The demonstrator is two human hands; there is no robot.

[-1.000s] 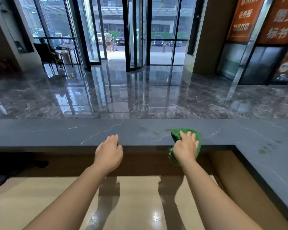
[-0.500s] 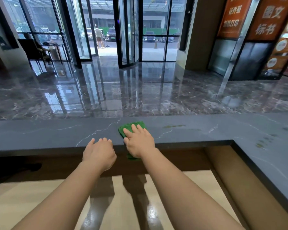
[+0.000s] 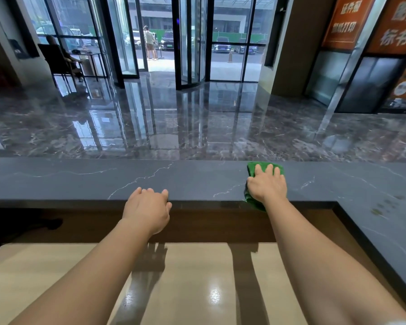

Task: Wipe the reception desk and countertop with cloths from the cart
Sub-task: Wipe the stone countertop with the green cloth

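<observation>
A dark grey stone countertop [image 3: 80,181] with thin white veins runs across the head view and turns toward me on the right. My right hand [image 3: 267,185] presses flat, fingers straight, on a green cloth [image 3: 263,165] lying on the counter; part of the cloth hangs over the near edge. My left hand [image 3: 148,207] rests on the counter's near edge with fingers bent over the lip, holding nothing. Below lies the lower beige desk surface [image 3: 56,277].
Faint smudges [image 3: 382,207] mark the right wing of the counter. Beyond the counter spreads a glossy dark marble lobby floor [image 3: 197,127] with glass doors behind. A dark chair [image 3: 59,62] with a seated person stands far left. Orange signs [image 3: 347,22] hang at right.
My right hand slid the green cloth left along the counter, then back right to its present spot, now farther from me. My left hand stayed on the counter's edge.
</observation>
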